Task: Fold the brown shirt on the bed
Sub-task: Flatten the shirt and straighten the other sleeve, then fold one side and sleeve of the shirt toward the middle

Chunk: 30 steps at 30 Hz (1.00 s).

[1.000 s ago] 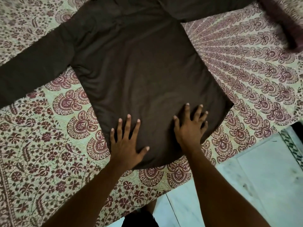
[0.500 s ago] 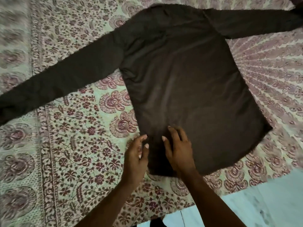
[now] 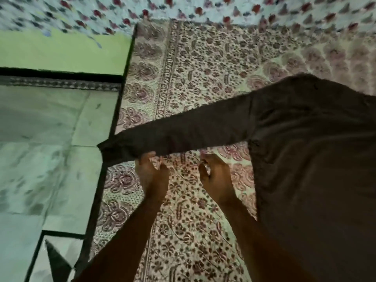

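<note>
Dark brown long-sleeved fabric shirt [image 3: 309,159] lies flat on the bed, body filling the right side of the view and running off the right and bottom edges. One sleeve [image 3: 183,131] stretches out leftward and slightly toward the viewer; its long axis slants from the shoulder at upper right down to the cuff at left, and the cuff end overhangs the bed's left edge. Left hand [image 3: 151,174] is at the sleeve's near edge by the cuff, fingers curled under the cloth, looks like pinching it; blurry. Right hand [image 3: 215,178] is just below the sleeve mid-length, fingers curled; contact with the cloth unclear. Cream bedsheet with maroon floral print [image 3: 203,64] is under everything. Pale tiled floor [image 3: 46,151] at left, floral patterned fabric [image 3: 183,9] along the top.
</note>
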Each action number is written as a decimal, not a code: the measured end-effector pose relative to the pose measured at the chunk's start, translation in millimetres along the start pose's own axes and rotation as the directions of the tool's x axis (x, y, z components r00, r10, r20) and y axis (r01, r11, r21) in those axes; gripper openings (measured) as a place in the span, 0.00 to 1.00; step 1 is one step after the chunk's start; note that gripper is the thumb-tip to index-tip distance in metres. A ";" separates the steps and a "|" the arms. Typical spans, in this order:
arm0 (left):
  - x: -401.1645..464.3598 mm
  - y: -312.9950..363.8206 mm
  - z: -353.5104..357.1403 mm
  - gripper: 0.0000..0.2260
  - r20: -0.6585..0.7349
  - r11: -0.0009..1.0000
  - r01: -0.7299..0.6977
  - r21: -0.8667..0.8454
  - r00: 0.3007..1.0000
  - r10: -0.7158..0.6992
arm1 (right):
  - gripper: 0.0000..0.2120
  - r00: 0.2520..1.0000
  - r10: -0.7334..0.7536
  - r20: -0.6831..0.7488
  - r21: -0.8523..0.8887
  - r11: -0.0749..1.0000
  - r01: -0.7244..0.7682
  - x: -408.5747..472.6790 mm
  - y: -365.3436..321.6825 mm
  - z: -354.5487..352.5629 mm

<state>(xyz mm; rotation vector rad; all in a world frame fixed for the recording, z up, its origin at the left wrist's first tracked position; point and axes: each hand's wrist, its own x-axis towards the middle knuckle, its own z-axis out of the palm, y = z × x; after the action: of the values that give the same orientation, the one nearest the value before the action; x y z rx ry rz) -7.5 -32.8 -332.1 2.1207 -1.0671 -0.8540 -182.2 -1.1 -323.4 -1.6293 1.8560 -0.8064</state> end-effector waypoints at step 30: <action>78.4 94.0 -17.5 0.17 0.419 0.851 0.079 -0.519 0.891 0.173 | 0.16 0.976 0.206 0.068 0.531 0.821 -0.210 112.1 -56.6 31.7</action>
<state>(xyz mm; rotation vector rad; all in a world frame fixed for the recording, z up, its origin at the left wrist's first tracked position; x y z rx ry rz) 0.3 -140.8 -272.5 1.4555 -0.9521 -1.4775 -135.2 -120.3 -304.1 -1.0526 1.5705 -1.0968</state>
